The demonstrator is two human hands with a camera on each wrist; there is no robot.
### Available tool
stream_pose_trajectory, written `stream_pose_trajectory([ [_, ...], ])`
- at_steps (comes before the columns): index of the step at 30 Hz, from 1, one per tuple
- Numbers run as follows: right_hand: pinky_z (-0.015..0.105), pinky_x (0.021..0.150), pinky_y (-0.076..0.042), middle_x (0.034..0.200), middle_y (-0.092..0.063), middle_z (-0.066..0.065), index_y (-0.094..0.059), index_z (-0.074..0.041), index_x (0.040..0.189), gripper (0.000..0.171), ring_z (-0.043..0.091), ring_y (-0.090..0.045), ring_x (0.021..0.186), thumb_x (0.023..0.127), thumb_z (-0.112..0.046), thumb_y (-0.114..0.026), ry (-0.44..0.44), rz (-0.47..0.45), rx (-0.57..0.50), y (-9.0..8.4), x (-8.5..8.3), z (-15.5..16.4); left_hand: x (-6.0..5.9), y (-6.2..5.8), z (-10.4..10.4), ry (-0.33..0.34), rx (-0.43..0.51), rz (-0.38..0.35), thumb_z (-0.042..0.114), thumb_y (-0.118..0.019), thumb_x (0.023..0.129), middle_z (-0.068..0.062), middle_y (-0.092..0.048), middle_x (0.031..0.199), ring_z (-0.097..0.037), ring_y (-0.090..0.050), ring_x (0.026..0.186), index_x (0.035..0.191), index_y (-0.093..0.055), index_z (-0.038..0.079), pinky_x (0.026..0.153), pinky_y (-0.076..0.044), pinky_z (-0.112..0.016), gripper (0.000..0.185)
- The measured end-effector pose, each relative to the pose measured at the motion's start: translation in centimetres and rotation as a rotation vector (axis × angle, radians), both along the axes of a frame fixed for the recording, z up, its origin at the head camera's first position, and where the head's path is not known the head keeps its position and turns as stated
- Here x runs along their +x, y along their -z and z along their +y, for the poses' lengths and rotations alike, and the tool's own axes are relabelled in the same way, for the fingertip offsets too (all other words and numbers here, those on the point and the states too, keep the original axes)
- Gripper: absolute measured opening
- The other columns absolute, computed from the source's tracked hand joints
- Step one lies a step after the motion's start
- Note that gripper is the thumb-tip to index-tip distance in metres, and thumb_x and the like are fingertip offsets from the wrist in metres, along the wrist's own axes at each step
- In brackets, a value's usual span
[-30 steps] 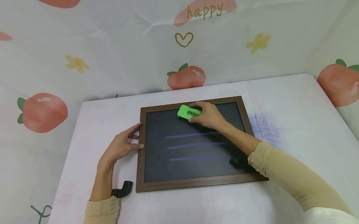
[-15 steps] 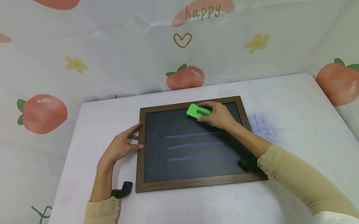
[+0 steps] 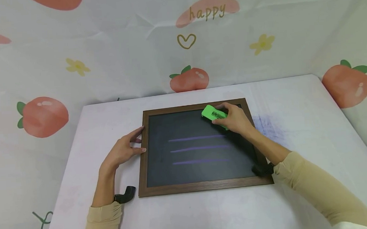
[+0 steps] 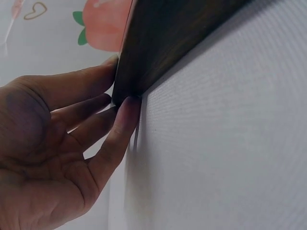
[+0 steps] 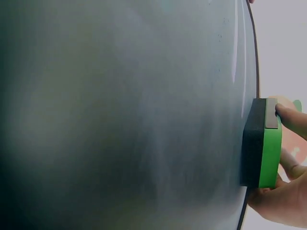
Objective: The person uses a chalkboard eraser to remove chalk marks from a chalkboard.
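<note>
A wood-framed blackboard [image 3: 143, 159] lies flat on the white table, with three purple chalk lines [image 3: 198, 148] across its middle. My right hand [image 3: 234, 120] grips a green eraser [image 3: 214, 114] and holds it against the board's upper right part, above the lines. In the right wrist view the eraser [image 5: 263, 143] has a black pad flat on the dark board [image 5: 124, 115], with my fingers [image 5: 291, 120] curled over its green back. My left hand [image 3: 122, 151] rests with straight fingers against the frame's left edge; the left wrist view shows fingertips [image 4: 125, 108] touching the frame [image 4: 163, 43].
The white table [image 3: 208, 214] stands against a fabric backdrop [image 3: 103, 45] printed with peaches, hearts and flowers. A bluish-purple smudge [image 3: 271, 128] marks the tablecloth just right of the board. Black wrist straps [image 3: 125, 194] show at both cuffs.
My right hand has slid the green eraser to the right along the top of the board. The left hand and the board have stayed in place.
</note>
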State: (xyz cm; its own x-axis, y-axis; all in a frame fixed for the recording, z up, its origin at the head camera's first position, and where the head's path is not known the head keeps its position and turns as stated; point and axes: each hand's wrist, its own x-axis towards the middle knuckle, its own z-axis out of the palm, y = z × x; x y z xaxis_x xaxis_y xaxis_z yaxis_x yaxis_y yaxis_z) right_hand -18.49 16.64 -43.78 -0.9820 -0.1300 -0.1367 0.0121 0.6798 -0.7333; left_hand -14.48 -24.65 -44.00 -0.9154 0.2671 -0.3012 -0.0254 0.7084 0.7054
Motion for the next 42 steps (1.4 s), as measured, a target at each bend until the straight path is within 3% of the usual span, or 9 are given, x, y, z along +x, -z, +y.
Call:
stream_pose_trajectory([
  [13, 0.041, 0.076, -0.045, 0.118, -0.065, 0.020, -0.059, -0.008, 0.135, 0.059, 0.031, -0.057, 0.093, 0.084, -0.029, -0.080, 0.019, 0.027, 0.029, 0.0, 0.9, 2.0, 0.2, -0.2, 0.1, -0.008, 0.011, -0.001, 0.009, -0.076, 0.085, -0.019, -0.047, 0.146, -0.037, -0.049, 0.125, 0.156, -0.033, 0.013, 0.098, -0.040, -0.057, 0.082],
  [23, 0.035, 0.064, -0.044, 0.108, -0.065, 0.020, -0.057, -0.012, 0.141, 0.063, 0.028, -0.055, 0.081, 0.084, -0.029, -0.080, -0.013, 0.004, 0.037, -0.3, 1.6, 3.0, 0.1, -0.2, 0.0, -0.004, -0.015, -0.004, 0.010, -0.074, 0.086, -0.020, -0.049, 0.144, -0.038, -0.048, 0.128, 0.157, -0.031, 0.015, 0.101, -0.037, -0.061, 0.084],
  [42, 0.034, 0.065, -0.042, 0.103, -0.067, 0.016, -0.059, -0.014, 0.139, 0.062, 0.026, -0.054, 0.080, 0.083, -0.032, -0.081, -0.001, -0.004, 0.061, -0.3, 3.1, 2.7, 0.1, -0.1, 0.0, 0.003, -0.011, 0.003, 0.011, -0.074, 0.086, -0.022, -0.051, 0.141, -0.039, -0.048, 0.126, 0.157, -0.031, 0.013, 0.100, -0.037, -0.061, 0.082],
])
